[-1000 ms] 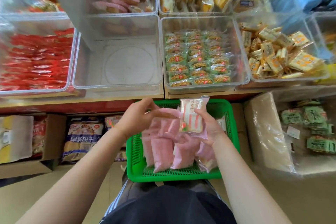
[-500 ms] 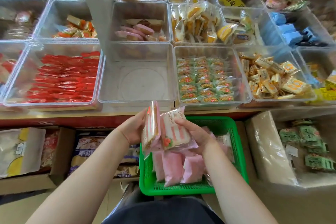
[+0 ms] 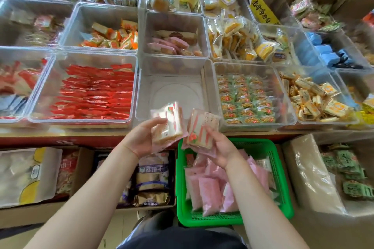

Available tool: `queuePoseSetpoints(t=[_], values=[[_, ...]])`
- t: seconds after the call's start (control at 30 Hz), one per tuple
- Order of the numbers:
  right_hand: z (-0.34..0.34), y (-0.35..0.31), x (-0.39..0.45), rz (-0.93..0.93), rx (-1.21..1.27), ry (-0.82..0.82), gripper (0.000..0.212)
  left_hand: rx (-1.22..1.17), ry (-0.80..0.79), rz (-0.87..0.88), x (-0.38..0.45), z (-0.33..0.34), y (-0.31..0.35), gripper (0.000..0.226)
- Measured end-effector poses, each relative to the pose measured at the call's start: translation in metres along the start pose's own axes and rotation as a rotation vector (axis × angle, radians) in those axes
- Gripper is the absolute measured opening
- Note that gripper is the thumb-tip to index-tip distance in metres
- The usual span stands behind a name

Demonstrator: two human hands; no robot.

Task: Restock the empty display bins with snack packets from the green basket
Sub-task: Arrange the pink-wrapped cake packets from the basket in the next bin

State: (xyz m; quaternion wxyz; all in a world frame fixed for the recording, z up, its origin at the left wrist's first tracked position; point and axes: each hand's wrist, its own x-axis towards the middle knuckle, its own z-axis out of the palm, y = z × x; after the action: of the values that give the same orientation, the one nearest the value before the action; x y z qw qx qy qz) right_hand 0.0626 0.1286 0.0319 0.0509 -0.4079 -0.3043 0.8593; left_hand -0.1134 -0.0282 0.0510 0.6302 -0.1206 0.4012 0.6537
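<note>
Each hand, left hand [image 3: 141, 137] and right hand [image 3: 218, 147], grips its own pink-striped snack packet [image 3: 169, 125] just short of the empty bin [image 3: 174, 95], probably for separate placing.

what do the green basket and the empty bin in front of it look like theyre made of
Green basket: looks like moulded plastic, glossy, bright uniform green, with a perforated grid in its walls and floor.

Empty bin: seems to be clear rigid plastic, acrylic or similar; the shelf and neighbouring packets show through its walls, its rim is slightly frosted, and a moulded circle marks its base.
</note>
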Motion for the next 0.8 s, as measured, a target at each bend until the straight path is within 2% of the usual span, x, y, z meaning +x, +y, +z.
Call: queuePoseSetpoints(t=[0.07,0.2,0.3,0.33,0.4,0.47,0.57,0.63,0.73,0.8], values=[[0.007,-0.014,0.013,-0.075,-0.112,0.063,0.041,0.16,0.084,0.137,0.002,0.003,0.018,0.037],[0.02,-0.059,0.037,-0.31,-0.369,0.212,0.035,0.619,0.329,0.649,0.02,0.025,0.051,0.025],[0.028,-0.084,0.058,-0.501,-0.697,0.309,0.039,1.112,0.416,0.819,0.059,0.026,0.066,0.019],[0.03,-0.088,0.068,-0.532,-0.803,0.311,0.04,1.346,0.439,0.786,0.076,0.022,0.068,0.023],[0.031,-0.089,0.085,-0.554,-1.038,0.287,0.038,1.788,0.486,0.603,0.105,0.013,0.066,0.031],[0.028,-0.085,0.099,-0.579,-1.268,0.249,0.033,2.02,0.482,0.437,0.124,0.005,0.059,0.038],[0.026,-0.078,0.115,-0.654,-1.549,0.205,0.037,2.13,0.441,0.174,0.135,0.003,0.052,0.039],[0.027,-0.073,0.123,-0.626,-1.739,0.2,0.05,2.113,0.396,-0.012,0.138,0.004,0.052,0.035],[0.031,-0.069,0.127,-0.393,-1.9,0.129,0.063,2.079,0.304,-0.161,0.138,0.003,0.056,0.047],[0.038,-0.07,0.126,-0.231,-1.946,0.042,0.059,2.091,0.239,-0.192,0.139,0.003,0.058,0.05]])
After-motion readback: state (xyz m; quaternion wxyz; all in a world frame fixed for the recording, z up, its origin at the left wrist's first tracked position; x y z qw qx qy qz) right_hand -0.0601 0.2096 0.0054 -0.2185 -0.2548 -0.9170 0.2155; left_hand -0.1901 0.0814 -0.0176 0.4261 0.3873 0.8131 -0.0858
